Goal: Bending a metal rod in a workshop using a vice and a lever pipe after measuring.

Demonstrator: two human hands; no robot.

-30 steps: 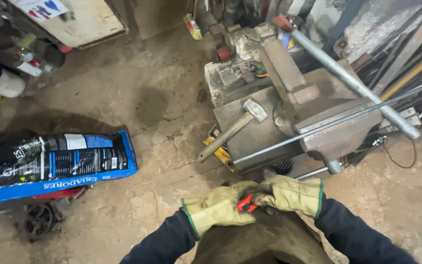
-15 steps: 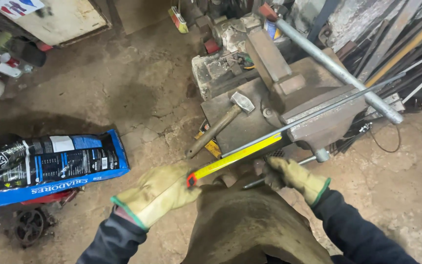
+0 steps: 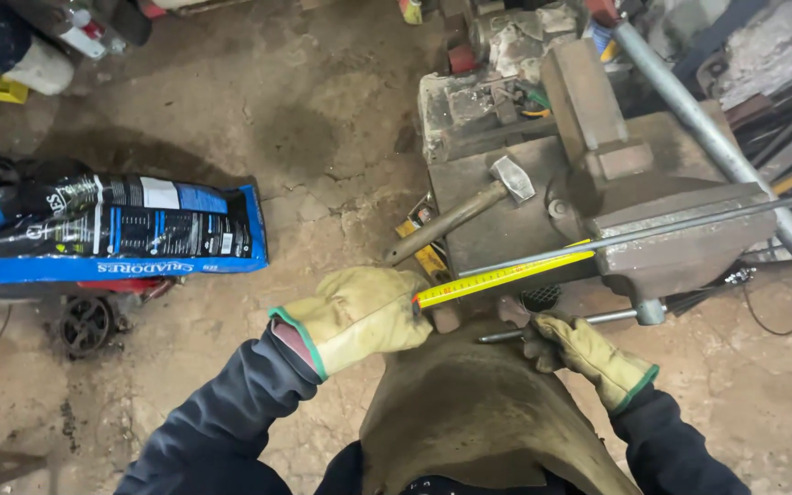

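- The left hand, in a yellow leather glove with a green cuff, is closed around the case end of a yellow tape measure; the case itself is hidden inside the fist.
- The tape blade runs up and away to the right of that hand, ending against the grey bench vise, just below a thin steel rod clamped across its jaws.
- The right hand, gloved the same way, sits low beside the vise and is curled around the near end of the vise's handle bar.
- Beyond the left hand, a hammer with a wooden handle lies on the worn tabletop, its handle overhanging the edge near the tape.
- A galvanized pipe slants across the far right, well past the right hand.
- Far to the left of the left hand, a blue and black sack lies on the dirt floor.
- A brown leather apron fills the space between both arms.
- Half a second ago the left hand was lower and further left with less blade laid along the vise; now it has come up nearer the tabletop, and the right hand has settled on the bar.
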